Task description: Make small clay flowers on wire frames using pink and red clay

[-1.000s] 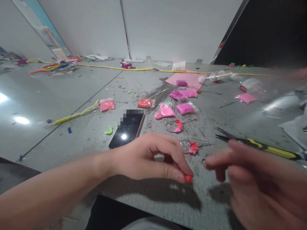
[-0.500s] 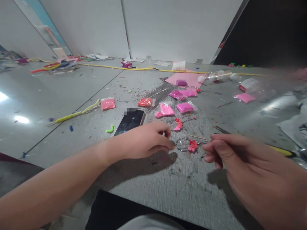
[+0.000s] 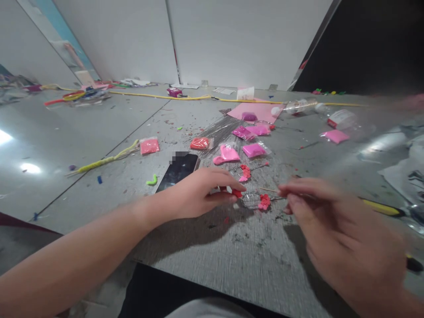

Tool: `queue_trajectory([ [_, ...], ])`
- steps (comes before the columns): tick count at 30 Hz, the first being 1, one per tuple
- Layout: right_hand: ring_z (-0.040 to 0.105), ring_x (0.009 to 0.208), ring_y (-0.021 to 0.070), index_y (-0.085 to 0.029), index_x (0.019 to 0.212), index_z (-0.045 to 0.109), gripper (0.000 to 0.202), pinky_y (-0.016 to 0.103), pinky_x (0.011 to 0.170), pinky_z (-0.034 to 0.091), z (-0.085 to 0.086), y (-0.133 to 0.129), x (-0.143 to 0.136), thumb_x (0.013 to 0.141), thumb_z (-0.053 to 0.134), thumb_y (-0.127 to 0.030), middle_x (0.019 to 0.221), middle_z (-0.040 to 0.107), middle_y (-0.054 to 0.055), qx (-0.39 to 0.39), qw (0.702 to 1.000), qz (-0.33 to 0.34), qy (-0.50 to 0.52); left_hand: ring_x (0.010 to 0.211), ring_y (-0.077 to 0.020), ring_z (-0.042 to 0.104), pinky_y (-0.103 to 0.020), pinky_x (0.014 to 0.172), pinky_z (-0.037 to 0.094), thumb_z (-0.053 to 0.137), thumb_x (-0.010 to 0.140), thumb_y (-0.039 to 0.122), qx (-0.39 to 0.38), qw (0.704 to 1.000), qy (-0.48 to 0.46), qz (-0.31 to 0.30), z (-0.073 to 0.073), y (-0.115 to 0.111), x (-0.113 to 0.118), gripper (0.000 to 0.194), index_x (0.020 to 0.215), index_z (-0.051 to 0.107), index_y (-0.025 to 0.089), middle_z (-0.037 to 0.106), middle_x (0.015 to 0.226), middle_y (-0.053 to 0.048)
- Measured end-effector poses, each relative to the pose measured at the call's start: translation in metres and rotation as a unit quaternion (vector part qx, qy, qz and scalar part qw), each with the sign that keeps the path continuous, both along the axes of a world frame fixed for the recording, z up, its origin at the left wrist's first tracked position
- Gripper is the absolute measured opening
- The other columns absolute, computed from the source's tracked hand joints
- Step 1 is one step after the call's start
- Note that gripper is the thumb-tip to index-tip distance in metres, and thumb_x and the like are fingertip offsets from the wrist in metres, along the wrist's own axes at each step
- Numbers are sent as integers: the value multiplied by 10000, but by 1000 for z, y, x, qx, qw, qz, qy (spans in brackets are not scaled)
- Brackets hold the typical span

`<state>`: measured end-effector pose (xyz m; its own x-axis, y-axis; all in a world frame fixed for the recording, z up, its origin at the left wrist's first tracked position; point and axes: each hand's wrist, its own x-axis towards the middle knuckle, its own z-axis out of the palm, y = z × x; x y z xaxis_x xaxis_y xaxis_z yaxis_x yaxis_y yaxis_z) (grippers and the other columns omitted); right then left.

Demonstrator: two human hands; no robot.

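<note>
My left hand (image 3: 205, 192) is over the grey surface, its thumb and fingers closed around a small red clay piece (image 3: 237, 193). Right beside it lies a wire frame (image 3: 250, 200) with a cluster of red and pink clay flowers (image 3: 264, 202). Behind that is a second wire piece with red and pink clay (image 3: 245, 172). My right hand (image 3: 334, 225), blurred, has thumb and index finger pinched at the near end of a thin wooden stick (image 3: 267, 190); whether it grips the stick is unclear.
A dark phone (image 3: 177, 170) lies beyond my left forearm. Bags of pink clay (image 3: 254, 150) and red clay (image 3: 199, 143) lie farther back, near a bundle of wires (image 3: 217, 130). A yellow-handled tool (image 3: 384, 207) is by my right hand, with plastic bottles (image 3: 300, 106) behind.
A red clay piece now shows between my left fingertips. My right hand has moved left, towards the wire frame and the wooden stick. The view has shifted slightly.
</note>
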<state>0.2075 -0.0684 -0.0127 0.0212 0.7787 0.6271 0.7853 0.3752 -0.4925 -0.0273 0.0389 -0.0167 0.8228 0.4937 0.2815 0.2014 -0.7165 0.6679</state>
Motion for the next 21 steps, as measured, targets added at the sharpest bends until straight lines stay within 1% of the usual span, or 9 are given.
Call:
queue_trajectory([
  [2,752,883,182,-250,1054,704,116,320,822,636,-1,1,0,983,615,-230,1000,774,40,17,997,42,-68,909,-162,712,-272,807,550,665,990,257,-69,995,-66,26,2,-10,4,256,1203,736,134,782,1053,-100],
  [4,758,891,187,-228,1051,697,114,316,815,637,-3,2,-2,968,628,-194,989,781,51,37,991,81,-99,860,-153,725,-266,788,578,705,968,288,-137,984,-108,34,4,-21,7,259,1170,747,131,798,1010,-90],
  [5,762,899,189,-219,1051,696,112,317,821,639,-3,3,-4,963,634,-188,988,786,56,47,989,95,-102,841,-151,725,-266,783,584,723,955,293,-144,981,-124,35,4,-25,8,255,1151,754,134,801,984,-86],
  [6,766,909,191,-210,1055,696,113,318,833,640,-4,3,-5,959,640,-187,993,790,62,55,988,105,-102,830,-150,724,-265,777,586,739,941,292,-138,980,-139,37,4,-28,9,243,1127,761,137,804,962,-82],
  [9,777,915,188,-205,1055,700,124,307,841,648,-3,4,-8,947,649,-172,1001,800,66,67,985,128,-99,806,-147,717,-261,758,580,766,912,260,-80,981,-171,42,5,-33,11,188,1061,773,146,806,920,-77],
  [13,783,884,181,-220,1032,693,120,295,815,656,1,3,-8,946,641,-155,971,804,57,73,981,144,-110,800,-147,731,-257,757,581,745,918,206,-39,982,-186,14,5,-34,11,152,1050,767,134,811,923,-88],
  [16,779,860,170,-216,1018,682,110,286,823,649,0,2,-7,939,640,-151,946,803,53,65,979,161,-107,800,-154,740,-252,744,585,737,925,196,-23,982,-189,10,5,-35,10,155,1051,779,118,804,917,-110],
  [18,778,854,166,-215,998,678,98,276,824,641,-1,3,-7,927,653,-152,934,801,50,66,980,157,-107,799,-157,740,-252,732,592,722,930,185,-22,983,-184,6,4,-35,10,170,1071,786,115,796,926,-120],
  [21,773,820,154,-225,965,667,92,249,771,631,-1,4,-8,914,652,-150,902,794,28,52,980,161,-106,784,-162,731,-262,722,600,744,912,197,-36,983,-182,-9,4,-35,9,212,1095,781,96,785,930,-132],
])
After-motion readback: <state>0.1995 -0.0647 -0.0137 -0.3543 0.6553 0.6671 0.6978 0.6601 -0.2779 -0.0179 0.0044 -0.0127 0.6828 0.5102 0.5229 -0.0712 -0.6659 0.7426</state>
